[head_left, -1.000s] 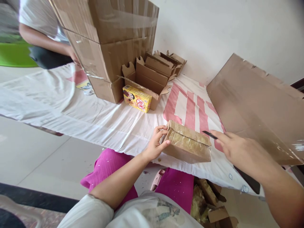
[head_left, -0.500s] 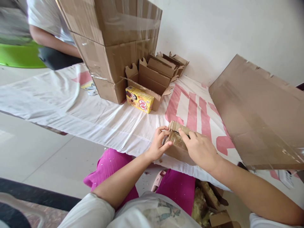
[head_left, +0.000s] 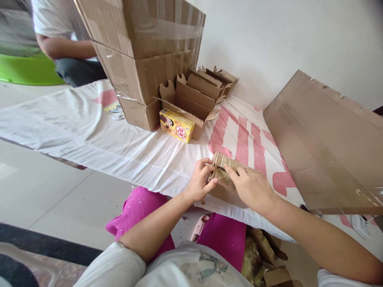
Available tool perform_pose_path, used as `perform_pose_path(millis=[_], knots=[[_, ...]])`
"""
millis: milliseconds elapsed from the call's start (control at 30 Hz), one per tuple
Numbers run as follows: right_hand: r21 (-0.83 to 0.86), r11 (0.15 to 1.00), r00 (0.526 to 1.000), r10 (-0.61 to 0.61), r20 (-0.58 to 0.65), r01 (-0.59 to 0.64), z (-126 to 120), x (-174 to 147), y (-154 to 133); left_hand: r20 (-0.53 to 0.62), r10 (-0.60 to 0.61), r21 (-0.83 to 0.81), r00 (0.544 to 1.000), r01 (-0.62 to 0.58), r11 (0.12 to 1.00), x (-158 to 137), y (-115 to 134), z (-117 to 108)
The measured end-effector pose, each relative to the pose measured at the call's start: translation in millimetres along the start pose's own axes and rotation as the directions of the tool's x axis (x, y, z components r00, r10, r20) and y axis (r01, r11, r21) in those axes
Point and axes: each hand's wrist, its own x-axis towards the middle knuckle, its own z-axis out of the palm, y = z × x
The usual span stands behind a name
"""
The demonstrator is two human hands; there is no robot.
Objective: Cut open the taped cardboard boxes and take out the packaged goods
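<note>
A small taped cardboard box [head_left: 225, 193] lies near the front edge of the cloth-covered table. Its left end is gripped by my left hand [head_left: 202, 180], thumb on the near side and fingers curled at the far corner. Over the top of the box, my right hand [head_left: 249, 185] is closed, with its index finger pressed along the tape seam. A dark line shows at that fingertip; whether it is a slit or a blade I cannot tell. Whatever the right palm holds is hidden.
Beyond my hands stands a yellow printed carton [head_left: 177, 126], beside open cardboard boxes [head_left: 194, 97] in a row. Tall stacked cartons [head_left: 149, 75] rise at the back left. A large carton [head_left: 326, 147] stands right. Another person [head_left: 64, 40] sits far left. Scraps [head_left: 263, 259] lie below the table.
My right index finger has shifted slightly left along the box's seam. A bit of green seen under that hand before is now hidden. The other person's forearm has moved a little.
</note>
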Motion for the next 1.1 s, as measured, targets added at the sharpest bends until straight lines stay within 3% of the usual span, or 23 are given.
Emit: perform_pose_path(millis=[333,500,667,767,867,967,1033,1100], knots=[[-0.046,0.999,0.999,0.000,-0.038,-0.002,7,5,-12,-0.005,-0.008,-0.013,1.000,0.008,1.000,2,-1,1],[-0.063,0.998,1.000,-0.020,0.024,0.021,5,6,-13,0.010,0.003,0.042,1.000,-0.004,0.999,1,0,0],[-0.095,0.995,0.983,0.031,0.180,-0.014,8,2,0,0.022,-0.028,0.094,0.999,0.026,0.995,0,4,-3],[-0.036,0.998,0.995,0.053,0.082,-0.050,13,-10,15,0.042,-0.046,0.083,0.998,0.042,0.996,-2,7,-4],[0.152,0.977,0.982,0.164,-0.088,-0.150,21,-28,39,0.075,-0.046,0.049,0.996,0.043,0.998,-4,10,-5],[0.371,0.891,0.910,0.356,-0.211,-0.263,37,-43,70,0.089,-0.089,-0.074,0.992,0.096,0.993,-6,13,-6],[0.449,0.817,0.853,0.485,-0.194,-0.362,57,-50,89,0.090,-0.114,-0.178,0.989,0.128,0.976,-7,13,-7],[0.481,0.742,0.815,0.572,-0.090,-0.468,83,-53,101,0.105,-0.105,-0.255,0.989,0.129,0.958,-8,12,-7]])
